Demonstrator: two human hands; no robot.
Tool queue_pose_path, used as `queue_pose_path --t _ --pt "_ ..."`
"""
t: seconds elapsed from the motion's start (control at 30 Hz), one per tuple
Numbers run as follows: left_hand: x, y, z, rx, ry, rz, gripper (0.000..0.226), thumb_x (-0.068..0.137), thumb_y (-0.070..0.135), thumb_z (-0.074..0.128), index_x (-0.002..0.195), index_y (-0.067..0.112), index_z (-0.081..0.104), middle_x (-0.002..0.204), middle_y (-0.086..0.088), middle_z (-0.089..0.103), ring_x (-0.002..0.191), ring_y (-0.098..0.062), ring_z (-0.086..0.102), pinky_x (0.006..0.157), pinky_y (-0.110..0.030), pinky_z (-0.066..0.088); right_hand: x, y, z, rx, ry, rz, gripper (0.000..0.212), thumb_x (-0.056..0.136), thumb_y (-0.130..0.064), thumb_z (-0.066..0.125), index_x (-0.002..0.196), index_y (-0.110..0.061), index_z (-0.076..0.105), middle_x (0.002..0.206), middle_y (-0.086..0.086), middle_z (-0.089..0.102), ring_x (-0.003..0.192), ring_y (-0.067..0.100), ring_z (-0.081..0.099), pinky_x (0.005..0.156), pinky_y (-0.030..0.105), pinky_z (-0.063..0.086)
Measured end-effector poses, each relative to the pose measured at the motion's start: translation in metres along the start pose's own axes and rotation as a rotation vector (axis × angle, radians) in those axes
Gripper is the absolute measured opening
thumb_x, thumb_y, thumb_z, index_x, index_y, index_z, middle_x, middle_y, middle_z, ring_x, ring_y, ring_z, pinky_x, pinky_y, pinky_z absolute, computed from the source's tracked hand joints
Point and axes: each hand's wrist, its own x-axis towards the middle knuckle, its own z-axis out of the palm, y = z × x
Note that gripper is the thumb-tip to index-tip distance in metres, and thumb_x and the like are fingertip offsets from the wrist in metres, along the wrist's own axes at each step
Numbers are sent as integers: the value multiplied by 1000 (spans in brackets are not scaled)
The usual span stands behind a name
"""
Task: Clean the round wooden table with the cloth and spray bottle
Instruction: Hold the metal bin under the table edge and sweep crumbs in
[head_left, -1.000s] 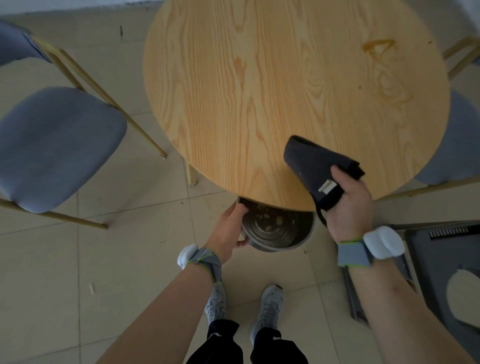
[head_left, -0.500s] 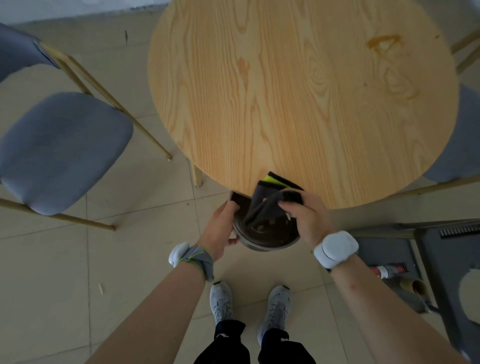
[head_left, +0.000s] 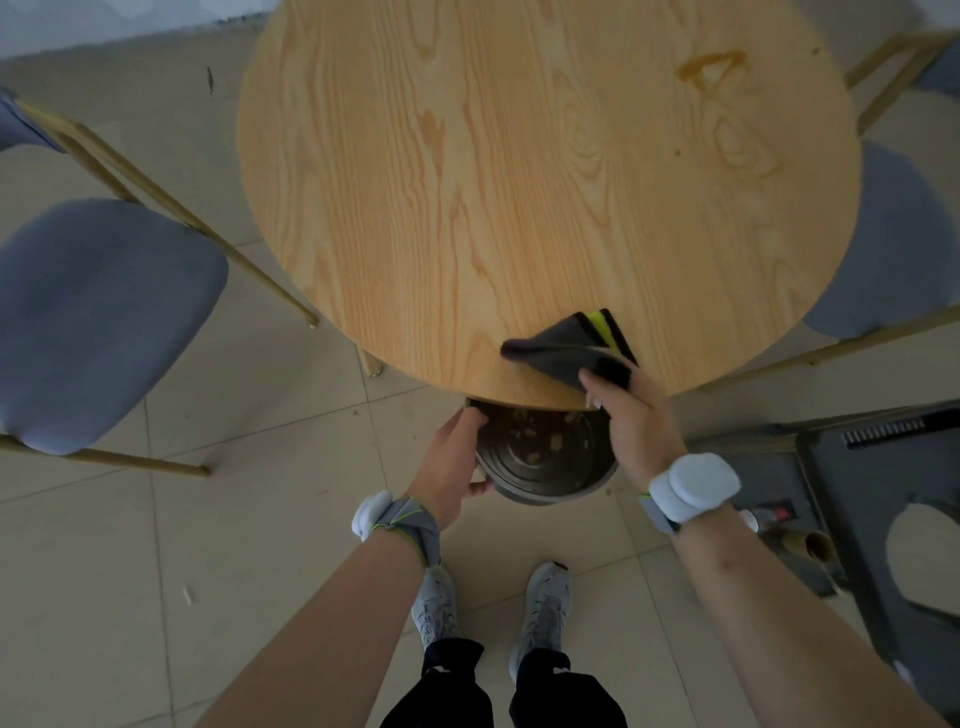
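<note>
Head view, looking down: the right hand (head_left: 636, 421) grips the dark cloth (head_left: 569, 348) by its near corner and has it back on the round wooden bench (head_left: 519, 182), at the near edge, its yellow-green stripe showing. Half a second ago the same cloth hung bunched over the mouth of the round metal bin (head_left: 545, 457); a second ago it lay on the tabletop to the right. The sequence reads as a sweep to the edge, a shake into the bin, and a return for another pass. The left hand (head_left: 452, 462) is clamped on the bin's rim, as it was in both earlier frames, holding it tucked just under the bench edge; pale crumbs lie inside. The near half of the bench looks clear, but an amber ring-shaped stain (head_left: 714, 65) and faint marks below it remain at the far right, well apart from the cloth. No spray bottle can be made out with certainty; a small bottle-like item lies on the floor at lower right, too unclear to name. By this judgement the crumbs are dealt with and the stain is the work left.
</note>
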Motion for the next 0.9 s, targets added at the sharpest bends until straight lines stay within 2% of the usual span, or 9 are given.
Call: queue_pose_path --t 0.1,0.2,0.33,0.43,0.53,0.67,0.77,0.8,0.9 --pt "-2 1 5 -18 2 16 23 92 44 48 95 34 69 99 -3 69 91 -20 62 63 -34 58 -14 13 12 12 -87 47 29 89 -39 56 107 -23 72 97 18 71 101 37 65 95 62 47" --pt "-1 2 6 -10 2 23 28 94 42 45 92 34 72 95 -2 72 89 -20 62 57 -30 58 -26 16 17 80 -70 85 31 85 -38 60 101 -14 71 97 33 64 99 50 59 94 66 46" --pt "0 -2 3 73 -35 48 32 81 46 49 96 30 72 88 0 74 89 -22 64 58 -31 58 -40 22 19 197 0 186 21 80 -32 63 92 -35 80 90 -7 78 93 10 71 83 27 52" --pt "0 -5 5 117 -45 42 27 78 49 47 81 41 72 80 8 75 89 -20 66 52 -26 57 -51 27 10 340 126 205 28 84 -18 62 83 -40 81 83 -15 78 82 1 73 68 13 54" --pt "3 -11 13 126 -72 18 25 74 49 49 75 39 72 71 8 71 83 -20 64 52 -27 57 -60 30 -6 523 223 242 23 81 -15 67 84 -32 82 85 -5 80 81 9 76 64 18 57" --pt "2 -14 34 169 -125 36 23 73 49 51 75 38 72 69 10 72 84 -20 64 55 -30 58 -73 30 -38 598 452 327 18 79 -17 69 95 -21 78 97 5 79 84 13 76 74 32 55" --pt "2 -21 57 233 -171 28 26 68 52 52 78 38 72 70 9 73 84 -22 65 60 -33 60 -81 40 -69 812 498 372 35 96 1 54 98 -32 65 91 -35 71 83 -16 65 82 17 51" --pt "1 -24 69 265 -186 29 28 68 53 51 79 38 71 71 9 72 84 -22 65 61 -33 60 -85 43 -80 830 511 369 35 97 2 52 101 -31 64 90 -37 70 84 -16 64 81 15 51" --pt "1 -35 106 343 -233 46 30 75 57 47 86 43 71 75 10 74 81 -19 66 58 -28 58 -98 51 -111 782 682 342 32 95 -13 59 127 -12 63 109 1 74 101 20 70 90 40 54"
